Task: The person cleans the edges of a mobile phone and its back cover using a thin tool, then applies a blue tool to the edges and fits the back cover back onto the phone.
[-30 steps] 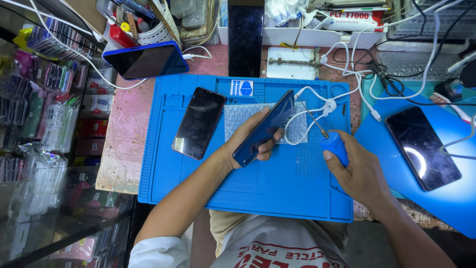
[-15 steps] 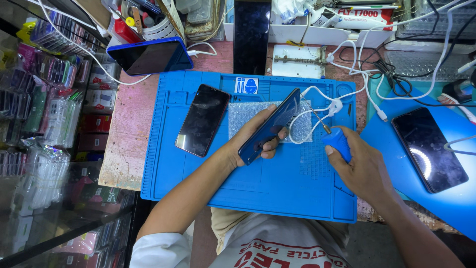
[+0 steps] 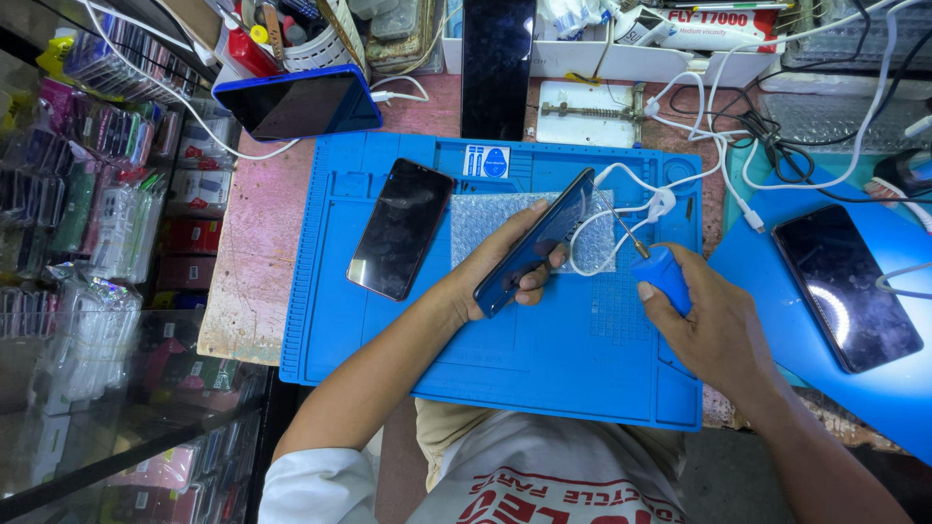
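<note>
left hand (image 3: 490, 277) gripped a phone (image 3: 537, 243) tilted over the mat (image 3: 388, 330); right hand (image 3: 714, 325) clenched a screwdriver (image 3: 660, 270), tip near the phone's end.

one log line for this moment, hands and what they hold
left hand: holds dark phone tilted over blue mat | right hand: grips blue-handled screwdriver, tip toward phone

Bright even light is coming down from above, so my hands are throwing only soft, short shadows onto the blue mat (image 3: 544, 388). The dark phone on the right (image 3: 847, 287) is catching a white curved glare streak. Everything in the middle is looking sharp. The wide lens is bending the edges, and the glass case on the left (image 3: 87, 388) is going dim and full of murky reflections.
</note>
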